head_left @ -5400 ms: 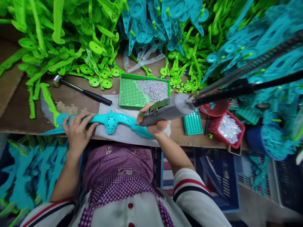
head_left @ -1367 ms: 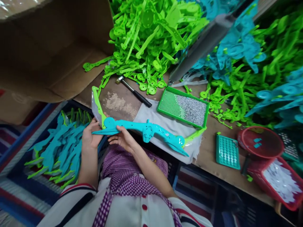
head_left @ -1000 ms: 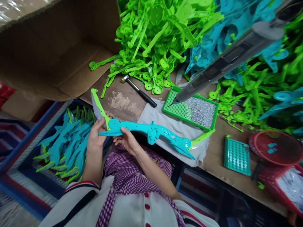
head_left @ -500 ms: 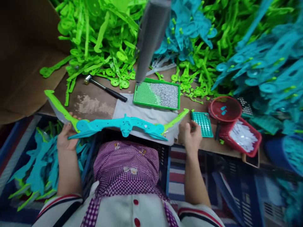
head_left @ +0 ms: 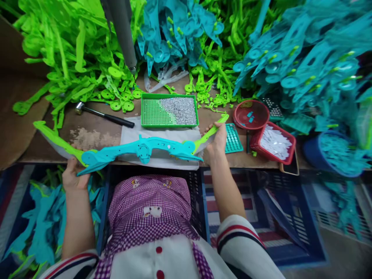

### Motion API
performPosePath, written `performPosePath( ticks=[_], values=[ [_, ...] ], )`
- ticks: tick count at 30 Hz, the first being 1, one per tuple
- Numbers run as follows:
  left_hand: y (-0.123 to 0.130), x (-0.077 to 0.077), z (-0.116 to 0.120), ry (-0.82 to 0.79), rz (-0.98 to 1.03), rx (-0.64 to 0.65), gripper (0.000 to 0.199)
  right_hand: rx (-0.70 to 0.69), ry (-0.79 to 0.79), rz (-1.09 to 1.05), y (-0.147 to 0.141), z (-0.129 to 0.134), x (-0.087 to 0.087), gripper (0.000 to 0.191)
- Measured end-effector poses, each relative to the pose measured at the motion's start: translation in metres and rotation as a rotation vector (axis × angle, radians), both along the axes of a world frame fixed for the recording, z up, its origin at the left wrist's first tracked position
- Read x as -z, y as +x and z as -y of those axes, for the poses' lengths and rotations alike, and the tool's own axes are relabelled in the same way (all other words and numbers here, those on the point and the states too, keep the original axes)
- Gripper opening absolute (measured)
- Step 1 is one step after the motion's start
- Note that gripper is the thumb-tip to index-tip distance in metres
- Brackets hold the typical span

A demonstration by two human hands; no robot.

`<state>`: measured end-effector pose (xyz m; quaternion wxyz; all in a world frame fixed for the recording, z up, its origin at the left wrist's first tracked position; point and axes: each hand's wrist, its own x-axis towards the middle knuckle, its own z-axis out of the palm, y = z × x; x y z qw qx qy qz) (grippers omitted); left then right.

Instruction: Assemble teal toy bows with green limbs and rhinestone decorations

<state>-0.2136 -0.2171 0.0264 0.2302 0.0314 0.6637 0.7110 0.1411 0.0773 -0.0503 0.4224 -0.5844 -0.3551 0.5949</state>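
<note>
Holding blue bow-shaped part (head_left: 143, 151) over grey cloth (head_left: 174, 133), left hand (head_left: 74, 175) at left green limb (head_left: 59, 140), right hand (head_left: 217, 141) on right green limb (head_left: 207, 135). Beyond: hammer (head_left: 104, 115), green tray (head_left: 152, 110) partly filled with small metal pieces (head_left: 181, 110).

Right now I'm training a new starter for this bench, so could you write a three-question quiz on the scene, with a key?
1. Multiple choice: What is the right hand holding?
A) A red basket
B) The bow-shaped piece
C) A power tool
2. Fill in the blank: The silvery bits in the green tray are gathered toward its ____ side, as the person sees it.
3. True or false: The hammer lies to the right of that tray.

Key:
1. B
2. right
3. False; the hammer lies to its left.
</note>
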Motion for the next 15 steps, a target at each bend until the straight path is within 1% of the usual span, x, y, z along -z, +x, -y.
performPosePath(
  ticks=[1, 2, 4, 6, 8, 10, 12, 15],
  values=[
    [0.0, 0.001, -0.004, 0.027, -0.011, 0.006, 0.033, 0.101, -0.036, -0.08, -0.003, 0.0, -0.002, 0.031],
    [0.0, 0.001, -0.008, 0.053, -0.022, 0.016, 0.034, 0.177, -0.044, -0.117, -0.006, 0.0, -0.004, 0.031],
    [-0.004, -0.002, -0.013, 0.083, -0.041, 0.053, 0.039, 0.25, -0.01, -0.109, -0.011, 0.004, -0.009, 0.028],
    [-0.01, -0.006, -0.015, 0.086, -0.065, 0.088, 0.045, 0.217, 0.054, -0.05, -0.014, 0.008, -0.015, 0.029],
    [-0.016, -0.009, -0.016, 0.066, -0.084, 0.09, 0.046, 0.131, 0.106, 0.013, -0.015, 0.009, -0.021, 0.032],
    [-0.018, -0.009, -0.017, 0.037, -0.069, 0.062, 0.043, 0.065, 0.135, 0.058, -0.014, 0.006, -0.026, 0.032],
    [-0.018, -0.007, -0.017, 0.014, -0.036, 0.038, 0.039, 0.038, 0.16, 0.09, -0.013, 0.002, -0.03, 0.031],
    [-0.017, -0.005, -0.017, 0.004, -0.046, 0.067, 0.035, 0.01, 0.196, 0.101, -0.013, -0.002, -0.032, 0.031]
  ],
)
